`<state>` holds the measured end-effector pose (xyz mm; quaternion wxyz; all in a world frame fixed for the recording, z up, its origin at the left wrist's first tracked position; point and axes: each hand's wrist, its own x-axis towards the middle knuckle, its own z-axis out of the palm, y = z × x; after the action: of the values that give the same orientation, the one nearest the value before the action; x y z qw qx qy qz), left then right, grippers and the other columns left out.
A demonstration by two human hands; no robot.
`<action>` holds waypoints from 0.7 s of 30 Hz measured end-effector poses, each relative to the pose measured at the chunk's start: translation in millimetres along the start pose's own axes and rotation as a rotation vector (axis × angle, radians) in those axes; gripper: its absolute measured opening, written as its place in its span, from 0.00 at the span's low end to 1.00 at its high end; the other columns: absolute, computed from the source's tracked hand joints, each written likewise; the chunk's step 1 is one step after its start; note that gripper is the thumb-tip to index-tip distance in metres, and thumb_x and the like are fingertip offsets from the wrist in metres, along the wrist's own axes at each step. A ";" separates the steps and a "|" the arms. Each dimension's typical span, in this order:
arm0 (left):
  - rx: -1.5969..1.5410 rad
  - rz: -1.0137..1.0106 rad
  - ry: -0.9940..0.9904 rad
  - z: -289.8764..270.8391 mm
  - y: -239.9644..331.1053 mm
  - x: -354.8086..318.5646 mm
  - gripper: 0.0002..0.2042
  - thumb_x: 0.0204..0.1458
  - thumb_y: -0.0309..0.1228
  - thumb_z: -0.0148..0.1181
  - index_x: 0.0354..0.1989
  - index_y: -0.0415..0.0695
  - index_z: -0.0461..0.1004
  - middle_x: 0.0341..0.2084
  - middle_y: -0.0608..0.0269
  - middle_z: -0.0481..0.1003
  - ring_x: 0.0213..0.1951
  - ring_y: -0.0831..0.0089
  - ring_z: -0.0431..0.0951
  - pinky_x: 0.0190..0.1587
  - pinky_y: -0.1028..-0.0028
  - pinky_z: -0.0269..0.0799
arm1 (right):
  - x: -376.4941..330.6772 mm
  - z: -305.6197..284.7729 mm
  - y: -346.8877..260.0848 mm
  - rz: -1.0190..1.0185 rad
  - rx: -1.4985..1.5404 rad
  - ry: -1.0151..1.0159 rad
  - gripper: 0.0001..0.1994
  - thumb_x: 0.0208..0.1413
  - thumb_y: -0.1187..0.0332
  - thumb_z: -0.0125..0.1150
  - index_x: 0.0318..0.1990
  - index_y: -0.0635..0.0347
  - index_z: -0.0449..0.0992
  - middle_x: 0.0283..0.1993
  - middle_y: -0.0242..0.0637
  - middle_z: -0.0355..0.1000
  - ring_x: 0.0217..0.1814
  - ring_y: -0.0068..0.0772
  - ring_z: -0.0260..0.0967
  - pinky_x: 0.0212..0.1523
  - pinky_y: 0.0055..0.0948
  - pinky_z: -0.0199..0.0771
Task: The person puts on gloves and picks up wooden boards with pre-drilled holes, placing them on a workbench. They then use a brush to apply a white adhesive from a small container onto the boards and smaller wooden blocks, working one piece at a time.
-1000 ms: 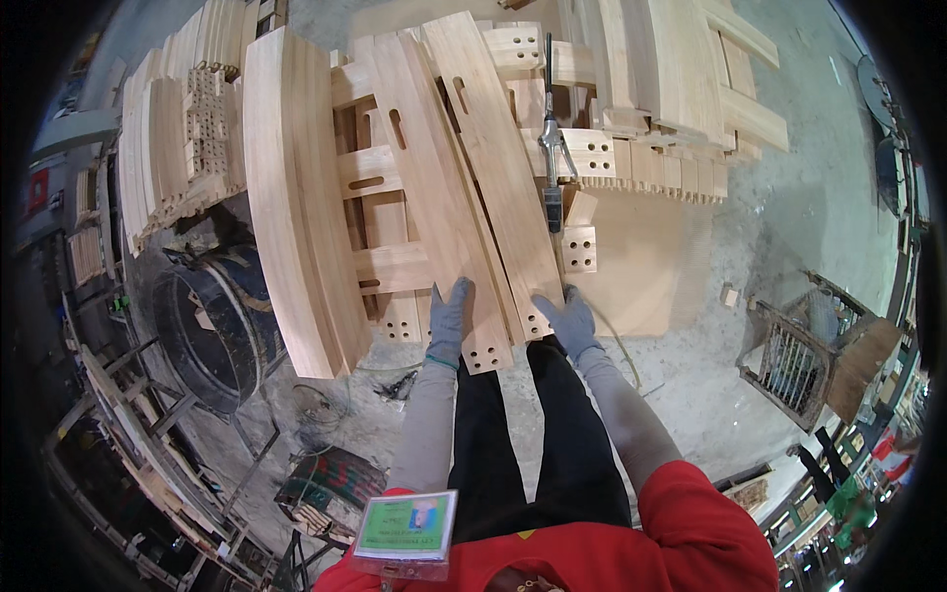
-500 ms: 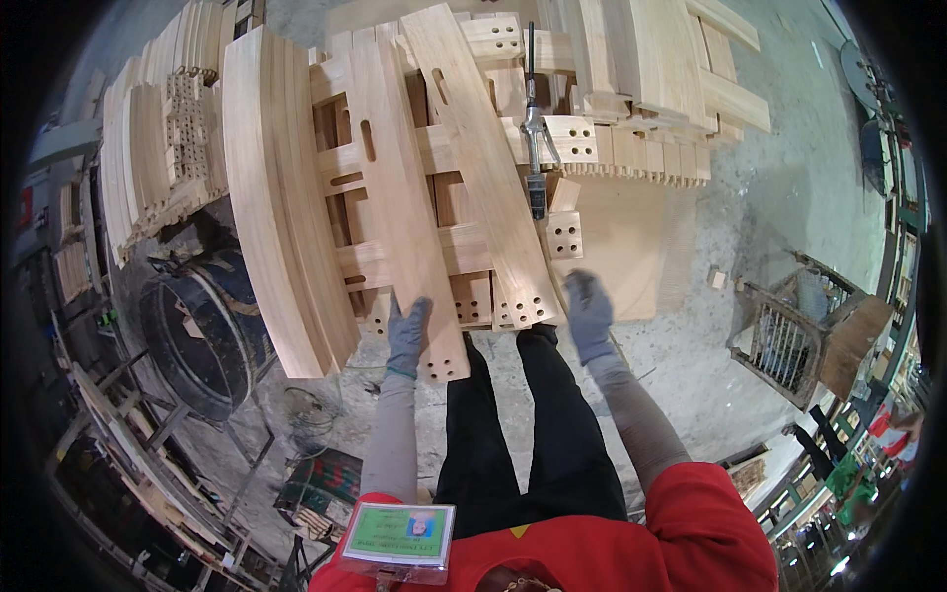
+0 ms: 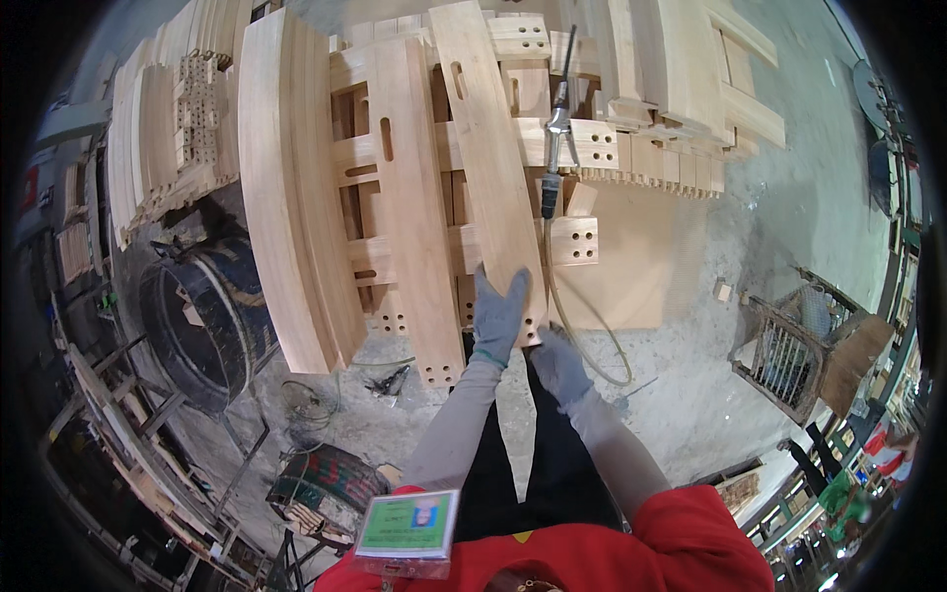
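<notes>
The left hand (image 3: 500, 314), in a gray glove, lies over the lower part of a pale wooden board (image 3: 490, 158), its thumb and fingers spread well apart, with the thumb on the board's upper face and the fingers by its left edge. The right hand (image 3: 562, 367), gloved likewise, is at the right corner of the board's near end, just beside the drilled round holes; its fingers look bent, but whether they close on the wood I cannot tell. The board lies tilted, its far end leaning left, across wooden crosspieces (image 3: 355, 156), and has a long slot near that far end. A second slotted board (image 3: 409, 197) lies to its left, and farther left stands a thick row of boards (image 3: 296, 197). On the right, near the board, lies an air blow gun (image 3: 558, 133) with a pale hose (image 3: 567, 291). An identity badge (image 3: 406, 528) on the person's red shirt (image 3: 592, 553) carries a green card with a small blue-backed photo; its printed lines are too small to read reliably.
</notes>
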<state>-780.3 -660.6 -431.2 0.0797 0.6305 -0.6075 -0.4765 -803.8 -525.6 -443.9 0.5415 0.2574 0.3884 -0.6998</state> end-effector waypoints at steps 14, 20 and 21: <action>-0.068 0.018 0.005 -116.8 -59.1 -32.1 0.26 0.53 0.43 0.53 0.53 0.34 0.64 0.31 0.49 0.75 0.32 0.63 0.75 0.37 0.69 0.69 | 39.2 133.4 29.1 -0.465 -1.269 0.091 0.30 0.53 0.53 0.53 0.59 0.60 0.58 0.52 0.56 0.63 0.55 0.51 0.61 0.54 0.36 0.62; -0.511 -0.410 0.096 -148.8 -154.0 -28.7 0.29 0.53 0.51 0.48 0.56 0.43 0.62 0.50 0.48 0.64 0.51 0.57 0.65 0.51 0.61 0.63 | 118.7 151.9 0.9 -0.566 -1.384 0.146 0.42 0.45 0.43 0.57 0.55 0.75 0.58 0.54 0.56 0.61 0.58 0.52 0.57 0.58 0.39 0.57; -1.011 -0.777 0.084 -155.0 -171.6 -36.0 0.29 0.52 0.53 0.47 0.57 0.45 0.62 0.54 0.49 0.61 0.55 0.56 0.62 0.55 0.60 0.60 | 127.3 176.2 -6.2 -0.418 -1.337 0.053 0.43 0.42 0.41 0.58 0.54 0.75 0.59 0.53 0.55 0.61 0.57 0.49 0.59 0.58 0.38 0.57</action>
<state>-546.8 -661.6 -447.0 0.2125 0.7074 -0.0312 -0.6734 -834.8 -740.8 -441.9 0.4283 -0.1941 0.7898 -0.3938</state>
